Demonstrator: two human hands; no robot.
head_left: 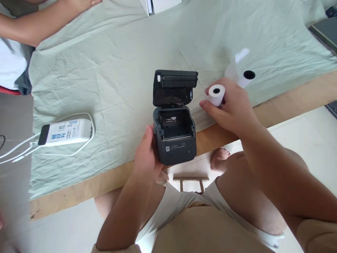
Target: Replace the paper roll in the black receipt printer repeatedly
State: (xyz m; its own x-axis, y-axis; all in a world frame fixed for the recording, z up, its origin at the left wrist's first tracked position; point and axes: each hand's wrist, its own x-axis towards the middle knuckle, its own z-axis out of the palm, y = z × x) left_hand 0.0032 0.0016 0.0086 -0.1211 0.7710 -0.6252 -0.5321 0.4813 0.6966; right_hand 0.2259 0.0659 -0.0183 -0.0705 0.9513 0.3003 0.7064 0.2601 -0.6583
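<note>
A dark portable printer (179, 149) has its lid (173, 96) raised, and no roll shows in its compartment. My left hand (147, 154) is closed round the printer's left side and underside, at the table's front edge. To the right of the printer, my right hand (231, 105) grips a small white paper roll (216, 95) between thumb and fingers, its dark-cored end facing up. Just beyond that hand, a second white roll (245, 81) with a dark core rests on the cloth, beside a thin white strip (241, 55).
Green cloth (126, 77) covers the wooden-edged table. A white power bank or box (67, 132) with white cables lies at left. Another person's arm (44, 28) reaches in at top left. A white box (165, 4) stands at the far edge, a dark object (325, 33) at right.
</note>
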